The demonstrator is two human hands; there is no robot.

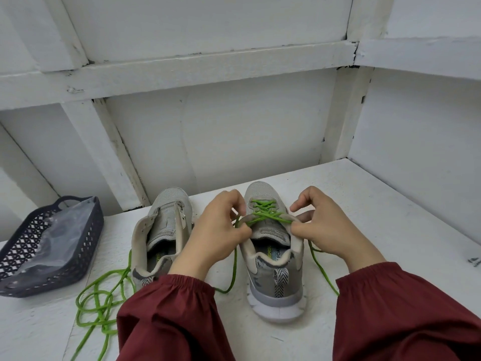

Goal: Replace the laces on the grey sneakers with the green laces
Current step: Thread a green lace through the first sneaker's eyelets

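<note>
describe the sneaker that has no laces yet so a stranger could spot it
On the white tabletop, just right of the dark mesh basket, stands the left grey sneaker. Unlike the right grey sneaker beside it, criss-crossed with a green lace, it has no lace at all.

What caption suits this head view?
Left hand and right hand pinch the green lace on one grey sneaker; the other sneaker sits unlaced.
</note>
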